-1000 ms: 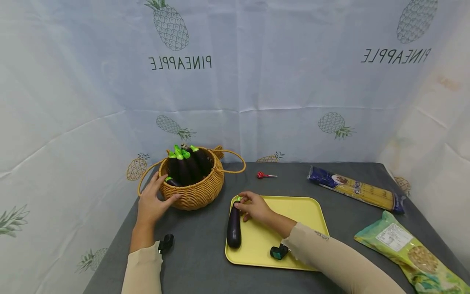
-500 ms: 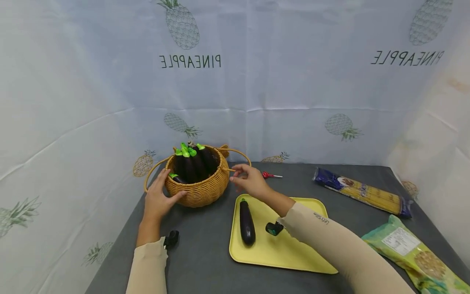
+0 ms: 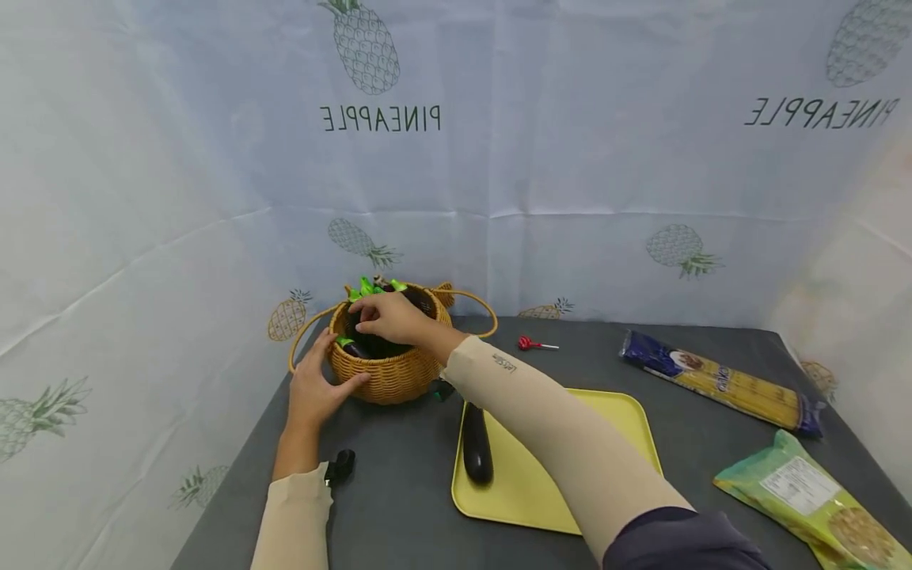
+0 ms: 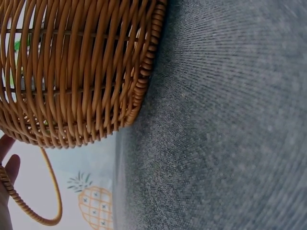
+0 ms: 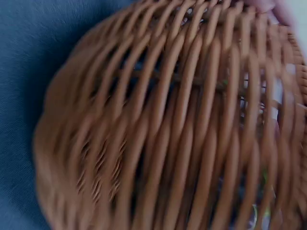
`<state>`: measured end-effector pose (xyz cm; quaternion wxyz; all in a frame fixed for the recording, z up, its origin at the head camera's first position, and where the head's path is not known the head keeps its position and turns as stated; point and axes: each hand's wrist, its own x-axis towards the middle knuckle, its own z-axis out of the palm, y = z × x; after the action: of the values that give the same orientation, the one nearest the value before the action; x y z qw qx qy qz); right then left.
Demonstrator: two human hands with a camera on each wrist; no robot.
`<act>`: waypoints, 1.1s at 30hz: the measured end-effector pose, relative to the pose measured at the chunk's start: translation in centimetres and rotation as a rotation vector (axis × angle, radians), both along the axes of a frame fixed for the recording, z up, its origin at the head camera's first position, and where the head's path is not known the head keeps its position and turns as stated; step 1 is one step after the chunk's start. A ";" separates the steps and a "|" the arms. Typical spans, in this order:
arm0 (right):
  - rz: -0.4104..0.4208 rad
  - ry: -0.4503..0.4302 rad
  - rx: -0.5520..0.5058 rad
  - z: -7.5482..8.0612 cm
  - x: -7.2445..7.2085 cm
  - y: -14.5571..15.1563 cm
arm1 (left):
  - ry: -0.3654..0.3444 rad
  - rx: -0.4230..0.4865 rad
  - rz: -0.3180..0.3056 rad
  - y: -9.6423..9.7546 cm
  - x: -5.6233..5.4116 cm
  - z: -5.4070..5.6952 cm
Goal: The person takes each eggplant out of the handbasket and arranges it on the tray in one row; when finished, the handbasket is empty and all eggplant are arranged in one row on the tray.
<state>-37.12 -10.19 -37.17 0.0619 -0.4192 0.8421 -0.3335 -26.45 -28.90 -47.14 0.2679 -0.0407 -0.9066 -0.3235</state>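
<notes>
A wicker basket (image 3: 388, 376) holding several dark purple eggplants (image 3: 354, 348) with green caps stands at the back left. My left hand (image 3: 313, 392) rests against its left side, fingers at the rim and thumb stretched along the front wall. Over the basket's mouth is my right hand (image 3: 394, 318), its fingers loosely bent above the eggplants, with nothing visibly held; it covers part of them. Another eggplant (image 3: 477, 451) lies along the left side of a yellow tray (image 3: 523, 507). Both wrist views are mostly filled by the basket's woven wall (image 4: 72, 72).
A red lollipop (image 3: 526, 343) lies behind the tray. To the right are a blue and yellow pasta packet (image 3: 720, 384) and a green snack bag (image 3: 812, 499). Two looped handles (image 3: 484, 305) stick out from the basket. A pineapple-print cloth (image 3: 570, 158) hangs behind the grey table.
My right hand has let go of the eggplant on the tray and moved left and away from me, over the basket. My left hand has stayed at the basket. The head view has shifted slightly.
</notes>
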 end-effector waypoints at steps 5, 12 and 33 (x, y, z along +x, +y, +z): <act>0.004 0.005 0.149 -1.4 -0.7 -2.2 | -0.012 0.012 -0.006 0.4 0.4 -0.3; 0.038 -0.048 0.367 -3.0 -0.7 -3.0 | 0.006 0.020 -0.009 0.7 0.6 -0.7; 0.101 -0.101 0.538 -2.4 -0.2 -4.5 | 0.027 0.006 0.005 0.1 0.5 -0.2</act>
<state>-37.36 -14.64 -39.55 0.2295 -0.4118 0.8744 -0.1148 -25.95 -28.76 -47.30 0.2811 -0.0422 -0.9019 -0.3252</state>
